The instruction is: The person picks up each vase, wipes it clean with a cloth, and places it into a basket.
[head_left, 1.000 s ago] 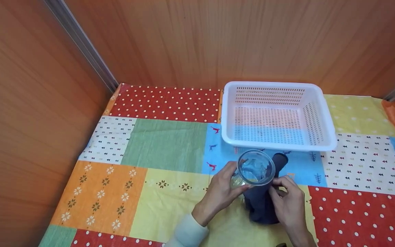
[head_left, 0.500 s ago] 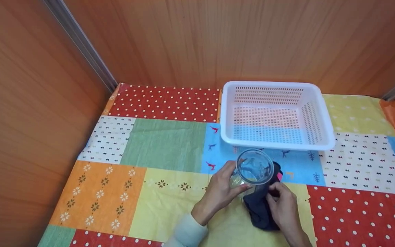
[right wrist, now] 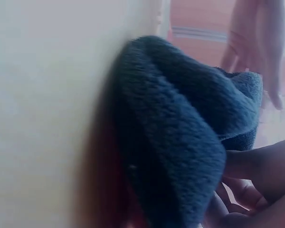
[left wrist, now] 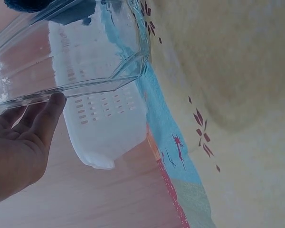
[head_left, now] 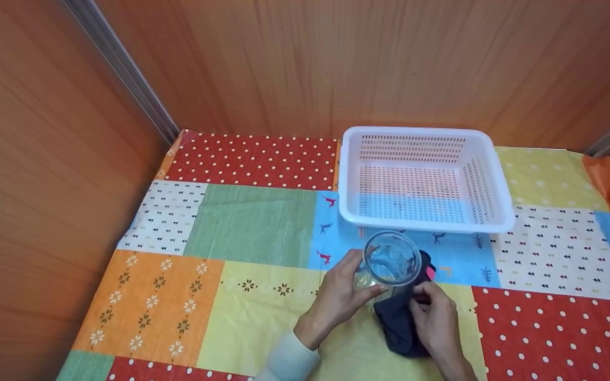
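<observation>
A clear glass jar [head_left: 389, 272] with a thick round rim is in my left hand [head_left: 333, 299], its mouth toward the head camera. Fingers and thumb grip it from the left side; in the left wrist view the jar's [left wrist: 97, 85] angular wall shows above the fingertips. My right hand [head_left: 436, 317] pinches a dark navy cloth [head_left: 399, 325] against the jar's right side. Fuzzy folds of the cloth [right wrist: 166, 109] fill the right wrist view. A pink patch [head_left: 430, 273] shows at its upper edge. Part of the cloth lies behind the jar.
A white slotted plastic basket [head_left: 427, 225] stands just beyond the jar. Under everything lies a patchwork tablecloth [head_left: 257, 222]. Wood-grain panels [head_left: 305, 63] rise at the back and left, and an orange cloth piece [head_left: 608, 177] sits at the far right.
The cloth's upper end has dropped closer to the jar, and the pink patch has come into view. My right hand has shifted slightly left and down; the left hand keeps its grip.
</observation>
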Demonstrator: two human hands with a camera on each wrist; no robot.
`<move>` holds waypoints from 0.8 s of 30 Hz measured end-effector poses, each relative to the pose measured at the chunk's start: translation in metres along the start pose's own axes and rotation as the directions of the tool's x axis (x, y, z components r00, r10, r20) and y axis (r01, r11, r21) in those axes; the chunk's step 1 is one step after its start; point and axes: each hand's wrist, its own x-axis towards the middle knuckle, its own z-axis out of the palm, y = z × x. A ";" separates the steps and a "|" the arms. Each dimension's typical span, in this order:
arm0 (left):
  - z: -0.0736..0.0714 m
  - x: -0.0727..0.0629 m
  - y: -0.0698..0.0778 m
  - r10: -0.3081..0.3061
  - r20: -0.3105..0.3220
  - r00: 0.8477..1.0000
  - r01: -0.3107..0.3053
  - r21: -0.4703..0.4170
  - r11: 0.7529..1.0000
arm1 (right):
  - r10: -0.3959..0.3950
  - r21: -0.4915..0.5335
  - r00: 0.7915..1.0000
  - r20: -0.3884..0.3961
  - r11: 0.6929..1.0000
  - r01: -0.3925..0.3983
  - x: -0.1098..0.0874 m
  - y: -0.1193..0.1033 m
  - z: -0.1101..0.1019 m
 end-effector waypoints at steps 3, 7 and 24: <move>-0.001 -0.001 0.000 -0.003 0.001 1.000 0.003 0.001 1.000 | -0.007 0.033 1.000 -0.016 0.999 0.007 -0.002 -0.011 -0.006; -0.001 -0.001 0.001 -0.002 -0.002 1.000 0.002 0.011 1.000 | -0.037 0.086 0.997 -0.062 0.995 0.042 -0.006 -0.028 -0.013; -0.001 0.000 0.002 -0.004 -0.006 1.000 0.004 0.032 0.999 | -0.061 0.065 0.995 -0.079 0.996 0.066 -0.005 -0.017 -0.005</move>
